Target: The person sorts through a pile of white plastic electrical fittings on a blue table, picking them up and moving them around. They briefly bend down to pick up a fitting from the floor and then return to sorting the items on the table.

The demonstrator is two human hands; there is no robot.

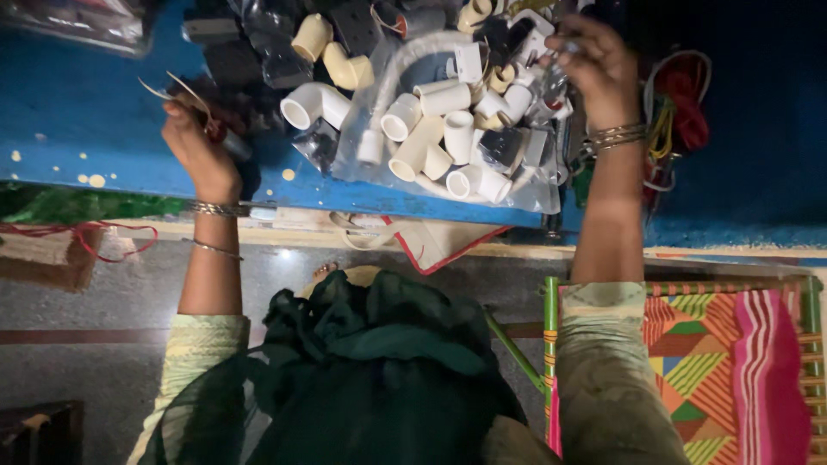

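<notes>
Hands at a blue table (77,112), seen from above. Left hand (200,142): fingers curled shut around a small dark tool with a red part (217,129), held over the table's bare blue surface, left of the heap; thin pale strips (177,89) stick up from the grip. Bangles on this wrist. Right hand (594,65): raised over the far right side of the heap, fingertips drawn together and pinching a small pale piece (564,47); what the piece is cannot be told. Bangles (617,136) on this wrist too.

Between the hands: heap of white pipe fittings (439,129), elbows and short couplers, lying partly on a clear plastic bag (370,155). Two cream elbows (332,52) just behind. Dark blocky parts (250,52) at the heap's left rear.

Right of the right hand: tangle of red, green and white wire (676,112).

Nearer the person: grey floor (103,293), dark green cloth (370,362), striped multicoloured woven seat (732,362) at lower right.
</notes>
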